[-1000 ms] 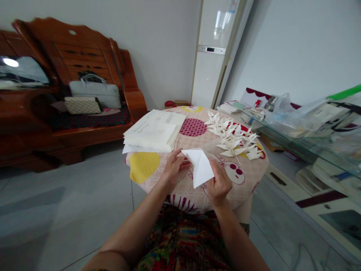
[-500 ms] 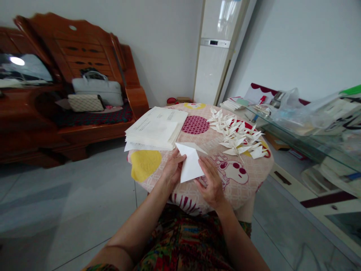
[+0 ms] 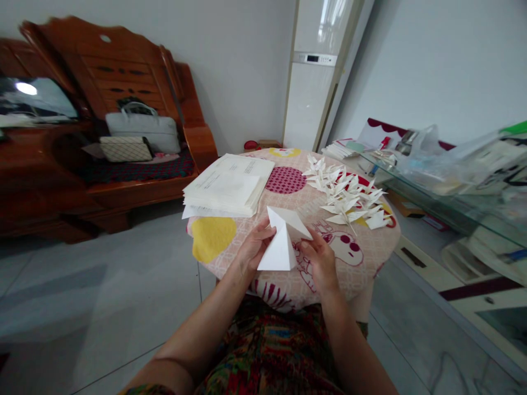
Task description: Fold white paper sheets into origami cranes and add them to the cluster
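A white sheet of paper (image 3: pixel 280 241), folded into a triangle, is held between both hands above the near edge of the round table (image 3: pixel 370 247). My left hand (image 3: pixel 253 249) pinches its left edge with the fingers closed on it. On the right side my right hand (image 3: pixel 321 262) grips the paper's lower flap. A thick stack of white sheets (image 3: pixel 228 186) lies on the table just beyond my left hand. Several folded white paper pieces (image 3: pixel 346 197) are heaped on the table's right half.
The table wears a patterned cloth with yellow and red circles. A wooden bench (image 3: pixel 102 137) with two bags stands at the left. A tall white air conditioner (image 3: pixel 313 77) is behind the table. A glass shelf (image 3: pixel 453 186) with bags and papers runs along the right.
The paper has been refolded: one flap now hangs down toward me while another lies back. My right hand slid from flat on the paper to gripping its right side.
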